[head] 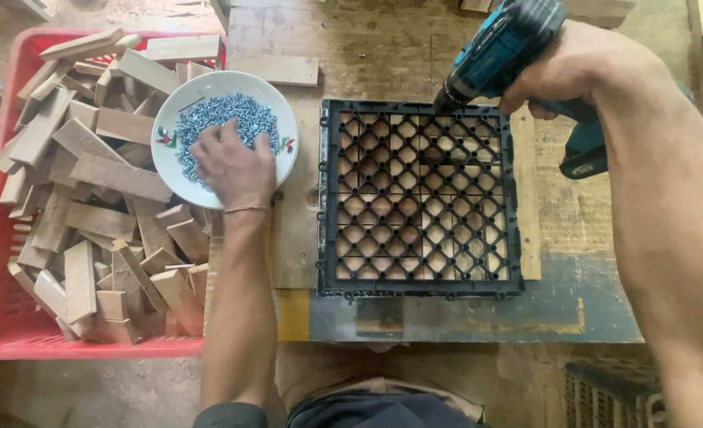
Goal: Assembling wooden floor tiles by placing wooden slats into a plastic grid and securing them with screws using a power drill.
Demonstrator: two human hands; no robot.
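Observation:
My left hand [235,166] reaches into a white bowl [281,119] heaped with small silver screws [220,115], fingers bent down among them. My right hand [577,67] grips a blue and black cordless drill [510,47], its tip resting at the upper edge of a black plastic grid tile [419,198]. The tile lies flat on the worn wooden workbench [383,47], with wooden slats showing through its openings.
A red plastic crate [3,317] on the left is full of short wooden blocks [106,206], and the bowl rests on top of them. A loose wooden piece [280,70] lies behind the bowl. A dark grate [605,392] sits at the lower right.

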